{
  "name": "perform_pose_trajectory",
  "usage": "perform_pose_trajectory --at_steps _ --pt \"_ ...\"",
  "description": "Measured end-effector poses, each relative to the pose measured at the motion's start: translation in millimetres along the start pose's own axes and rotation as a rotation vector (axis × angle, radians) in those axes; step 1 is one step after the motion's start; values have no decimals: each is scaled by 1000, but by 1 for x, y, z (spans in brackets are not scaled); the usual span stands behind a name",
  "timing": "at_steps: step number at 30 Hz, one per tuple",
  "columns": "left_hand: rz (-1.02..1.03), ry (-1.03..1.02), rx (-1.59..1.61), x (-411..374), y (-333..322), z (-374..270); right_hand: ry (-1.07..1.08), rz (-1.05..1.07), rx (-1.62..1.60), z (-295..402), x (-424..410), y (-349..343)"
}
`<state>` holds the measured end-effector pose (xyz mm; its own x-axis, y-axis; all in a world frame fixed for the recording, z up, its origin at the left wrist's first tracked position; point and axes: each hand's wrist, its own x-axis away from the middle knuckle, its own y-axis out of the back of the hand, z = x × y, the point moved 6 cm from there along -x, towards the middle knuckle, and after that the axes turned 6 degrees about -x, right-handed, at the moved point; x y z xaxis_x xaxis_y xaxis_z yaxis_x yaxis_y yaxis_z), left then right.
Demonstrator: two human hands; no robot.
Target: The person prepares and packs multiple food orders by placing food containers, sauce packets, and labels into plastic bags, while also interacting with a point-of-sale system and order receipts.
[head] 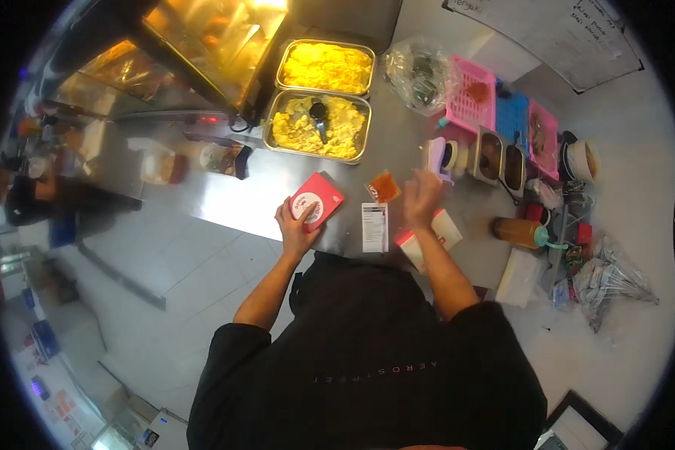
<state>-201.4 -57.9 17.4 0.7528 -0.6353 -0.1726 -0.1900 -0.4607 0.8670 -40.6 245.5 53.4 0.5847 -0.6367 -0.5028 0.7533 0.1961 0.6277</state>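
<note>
My left hand (299, 225) grips the near left side of a closed red cardboard food box (327, 197) that bears a round white emblem. My right hand (423, 197), slightly blurred, is raised with its fingers extended beside a tape dispenser (437, 154); nothing shows in it. Between the hands lie a clear sachet of orange sauce (383, 187) and a printed slip (374, 236) with a red pen (383, 225) on it. Under my right forearm is a white and red carton (447, 229), partly hidden. Two metal trays of yellow food (326, 67) stand beyond the box, the nearer with a black scoop (318, 115).
Right of the counter (360, 169) stand metal sauce containers (488, 154), pink baskets (472, 93) and a squeeze bottle (517, 232). A lit display case (214, 45) stands at the back left, near open food boxes (225, 159). Another person (39, 197) is at far left.
</note>
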Motion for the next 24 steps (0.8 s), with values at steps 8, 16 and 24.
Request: perform_pose_trajectory --at_steps 8,16,24 --pt "2 9 -2 12 -13 -8 -1309 116 -825 -166 8 26" --pt "10 32 4 12 -14 -9 -728 68 -482 -203 51 33" --pt "31 40 -26 10 -9 -4 -618 21 -245 -130 42 38"
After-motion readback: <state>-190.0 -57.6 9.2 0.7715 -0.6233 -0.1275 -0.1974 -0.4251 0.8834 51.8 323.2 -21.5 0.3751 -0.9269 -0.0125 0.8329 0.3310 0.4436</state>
